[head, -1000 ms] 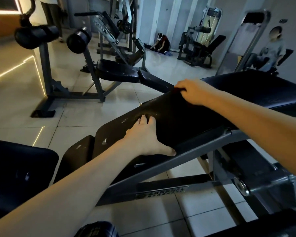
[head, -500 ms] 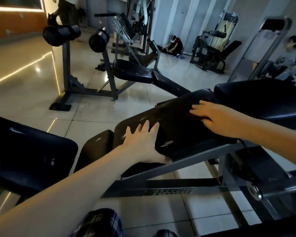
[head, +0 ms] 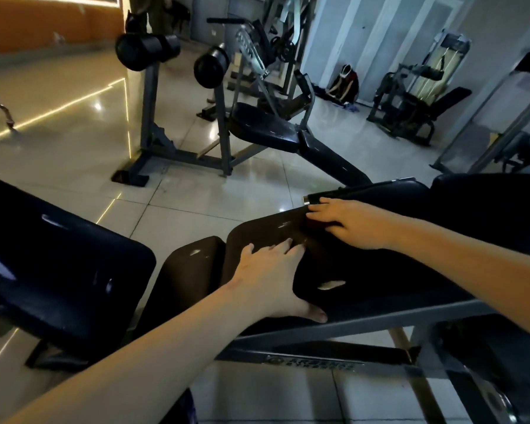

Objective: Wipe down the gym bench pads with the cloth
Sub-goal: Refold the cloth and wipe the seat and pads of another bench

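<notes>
I am working through the wiping step itself, with both hands down on the sloped bench pad (head: 263, 234). My left hand (head: 273, 280) is lying flat on it, its fingers (head: 288, 243) straight and slightly spread, the thumb hooking over the pad's near edge just above the grey frame rail (head: 364, 319). It is bracing, not gripping.

My right hand (head: 349, 223) is pressing palm-down beyond the left fingertips, its fingers (head: 318, 214) extended and held close together, reaching to the pad's far edge. The cloth (head: 349, 270) is showing as a blacker patch on the brownish pad. It is running from just beside the left fingers to under the right palm, though I cannot tell exactly where it ends against the dark vinyl. Something reddish is peeking out under the right fingertips; I cannot tell what it is.

Ahead of the left fingertips the pad is looking bare, and so is the smaller pad section (head: 190, 270) beside the left wrist. So I am judging the job as partly done. The next move is calling for flat pressure from the right palm to drag the cloth toward the left fingers, then lifting the left hand out of its path.
</notes>
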